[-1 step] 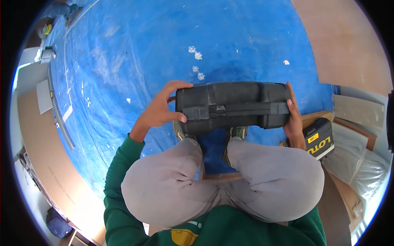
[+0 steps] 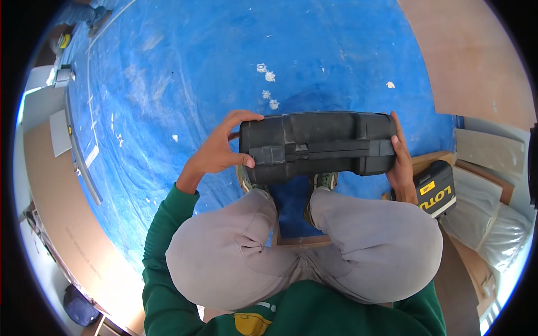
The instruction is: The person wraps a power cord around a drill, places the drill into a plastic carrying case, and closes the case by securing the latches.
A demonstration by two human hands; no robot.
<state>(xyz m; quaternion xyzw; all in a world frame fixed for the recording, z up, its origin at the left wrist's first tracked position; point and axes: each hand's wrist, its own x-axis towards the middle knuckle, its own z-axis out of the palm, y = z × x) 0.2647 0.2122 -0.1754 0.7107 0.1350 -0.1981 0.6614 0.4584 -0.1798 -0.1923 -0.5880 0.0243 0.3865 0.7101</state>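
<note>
A black plastic carrying case (image 2: 319, 137) is held lengthwise in front of my knees, above my shoes. Its closed seam and two latches show on the side facing up. My left hand (image 2: 218, 147) grips its left end, fingers over the far corner and thumb on the near side by one latch. At the opposite end, my right hand (image 2: 401, 159) presses against the case with its thumb along the edge and its fingers partly hidden behind it. The lid is closed, so the contents are hidden.
Blue sheeting (image 2: 213, 67) with white flecks covers the floor. A second black case (image 2: 436, 190) with yellow lettering stands to my right, beside plastic-wrapped material (image 2: 499, 227) and boards. A brown panel (image 2: 476, 56) lies far right. Long brown boards (image 2: 61, 190) line the left.
</note>
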